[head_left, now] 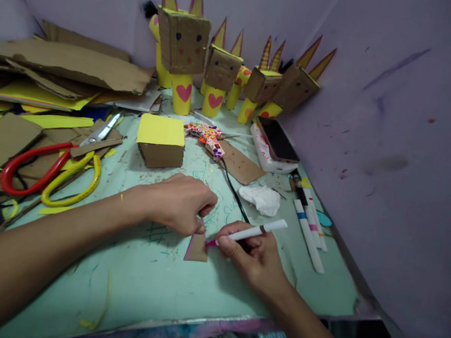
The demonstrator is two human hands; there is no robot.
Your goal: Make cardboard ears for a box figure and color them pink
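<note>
A small tapered cardboard piece (198, 248) lies flat on the table, with a purple line along its left edge. My left hand (181, 202) has its fingers curled and presses the narrow top of this piece down, hiding part of it. In my right hand (255, 253) is a white felt-tip marker (265, 227), held in a pen grip. Its magenta tip meets the right edge of the cardboard. Beyond my left hand sits a cardboard box with a yellow top (162, 131).
Scissors (54, 164) with red and yellow handles lie left among cardboard scraps (59, 68). Several cardboard figures (182, 46) stand at the back. A patterned glue gun (212, 141) with a black cord, crumpled tissue (260, 198), a phone (277, 139) and more markers (309, 237) are to the right.
</note>
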